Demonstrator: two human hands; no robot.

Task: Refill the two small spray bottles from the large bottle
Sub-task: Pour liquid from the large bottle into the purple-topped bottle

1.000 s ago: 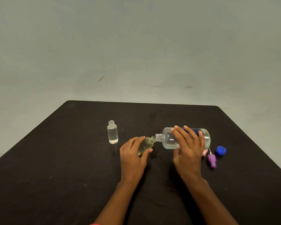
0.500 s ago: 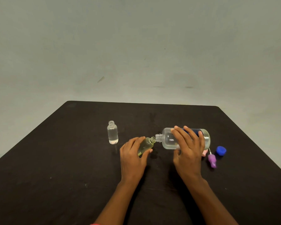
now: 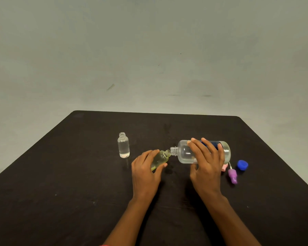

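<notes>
Head view: right hand grips the large bottle, tipped sideways above the tabletop, mouth meeting the tilted small bottle clasped by the left hand. Pouring step; next, level off. Second small bottle stands apart, uncapped.
</notes>
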